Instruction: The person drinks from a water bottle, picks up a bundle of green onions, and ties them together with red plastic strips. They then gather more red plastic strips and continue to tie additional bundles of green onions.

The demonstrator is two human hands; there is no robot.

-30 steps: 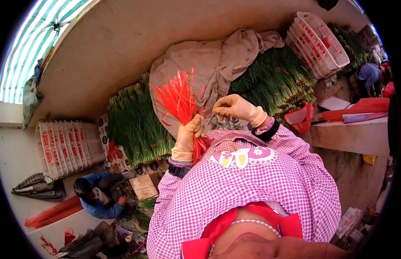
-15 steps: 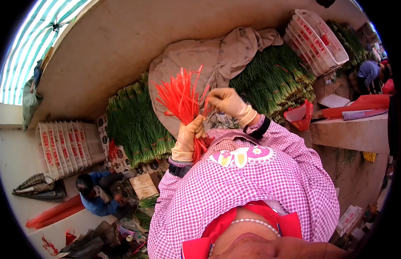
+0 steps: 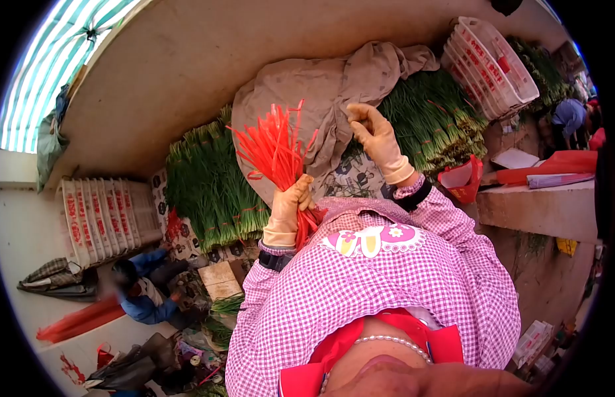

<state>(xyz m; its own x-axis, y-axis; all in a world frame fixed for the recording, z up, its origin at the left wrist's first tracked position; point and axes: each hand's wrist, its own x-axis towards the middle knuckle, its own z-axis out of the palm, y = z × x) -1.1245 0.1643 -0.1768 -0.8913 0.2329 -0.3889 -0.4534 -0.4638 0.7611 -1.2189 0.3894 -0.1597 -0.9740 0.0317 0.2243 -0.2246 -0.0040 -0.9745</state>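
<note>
My left hand (image 3: 289, 208), in a tan rubber glove, grips the lower end of a bundle of thin red plastic ties (image 3: 274, 147). The ties fan upward from the fist. My right hand (image 3: 375, 135), also gloved, is raised to the right of the bundle and apart from it, in front of a beige cloth (image 3: 307, 92). Its fingertips are drawn together, and I cannot make out whether a tie is pinched in them. My pink checked sleeves and apron fill the lower middle of the view.
Bundled green onions lie in heaps left (image 3: 205, 182) and right (image 3: 430, 119) of the cloth. White plastic crates stand at the left (image 3: 102, 221) and top right (image 3: 496, 66). A person in blue (image 3: 142, 298) crouches at lower left. A red basket (image 3: 461, 178) hangs by a concrete ledge (image 3: 539, 208).
My right hand was at the top of the red ties half a second ago; it has lifted up and to the right, away from the bundle. My left hand stays put.
</note>
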